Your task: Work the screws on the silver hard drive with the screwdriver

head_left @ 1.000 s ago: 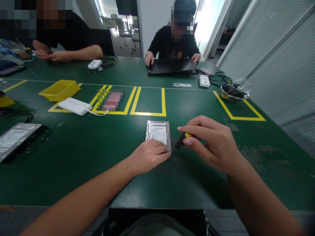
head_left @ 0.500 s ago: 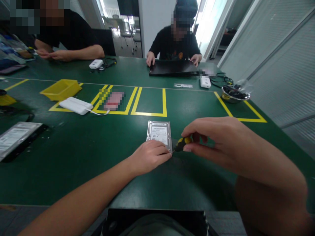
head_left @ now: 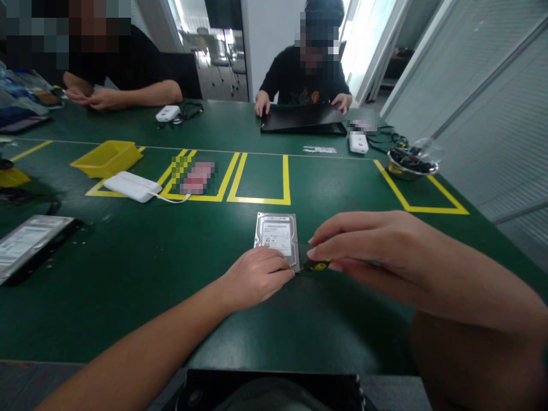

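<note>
A silver hard drive (head_left: 277, 230) with a white label lies flat on the green table in front of me. My left hand (head_left: 257, 277) is closed over its near end, hiding that part. My right hand (head_left: 374, 245) pinches the short black-and-yellow handle of a screwdriver (head_left: 315, 265). The screwdriver is held low and nearly level, its tip pointing left at the drive's near right corner. Whether the tip sits in a screw is too small to tell.
A larger hard drive (head_left: 32, 242) lies at the left, small bits beside it. Beyond are a yellow bin (head_left: 107, 160), a white power bank (head_left: 132, 186) cabled to a phone (head_left: 199, 177), and a metal bowl (head_left: 411, 165) of dark parts. Two people sit across; one holds a black panel (head_left: 302, 119).
My right fingers have shifted on the screwdriver handle, now covering more of its top, and the handle has tipped lower. My left hand stays on the drive. The person opposite has tilted the black panel.
</note>
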Motion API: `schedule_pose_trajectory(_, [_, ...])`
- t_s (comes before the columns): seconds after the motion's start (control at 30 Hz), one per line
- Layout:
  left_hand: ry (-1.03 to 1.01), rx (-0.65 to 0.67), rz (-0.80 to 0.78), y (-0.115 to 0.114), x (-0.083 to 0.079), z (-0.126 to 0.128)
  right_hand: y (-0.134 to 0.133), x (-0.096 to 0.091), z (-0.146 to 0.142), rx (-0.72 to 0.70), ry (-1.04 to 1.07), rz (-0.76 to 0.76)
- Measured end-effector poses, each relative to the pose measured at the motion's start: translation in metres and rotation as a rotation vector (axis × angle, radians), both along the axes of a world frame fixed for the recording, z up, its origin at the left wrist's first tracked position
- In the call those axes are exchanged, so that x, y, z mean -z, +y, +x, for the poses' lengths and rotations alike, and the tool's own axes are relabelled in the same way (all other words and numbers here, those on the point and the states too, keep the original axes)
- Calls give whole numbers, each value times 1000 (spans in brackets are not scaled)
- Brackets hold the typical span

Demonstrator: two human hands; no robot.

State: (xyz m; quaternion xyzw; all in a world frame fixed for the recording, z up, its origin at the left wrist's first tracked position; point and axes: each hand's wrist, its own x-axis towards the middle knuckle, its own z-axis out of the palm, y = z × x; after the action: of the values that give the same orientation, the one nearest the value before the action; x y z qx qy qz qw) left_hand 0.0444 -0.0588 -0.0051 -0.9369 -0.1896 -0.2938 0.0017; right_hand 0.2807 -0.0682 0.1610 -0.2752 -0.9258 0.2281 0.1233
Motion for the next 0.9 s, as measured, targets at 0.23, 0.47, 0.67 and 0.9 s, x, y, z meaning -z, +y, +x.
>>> schedule_pose_trajectory(0.23, [-16,-6,-65,0,3,-2,4,7,-5,87,2,53])
schedule_pose_trajectory(0.47, [0,-6,-94,-1,3,-3,6,9,-9,51,63,53])
schedule_pose_trajectory(0.67, [-16,-9,-97,-2,2,-3,7,7,-4,9,57,12])
schedule_pose_trajectory(0.9, [-17,-16,-89,-3,0,-3,8,6,1,-36,57,-14])
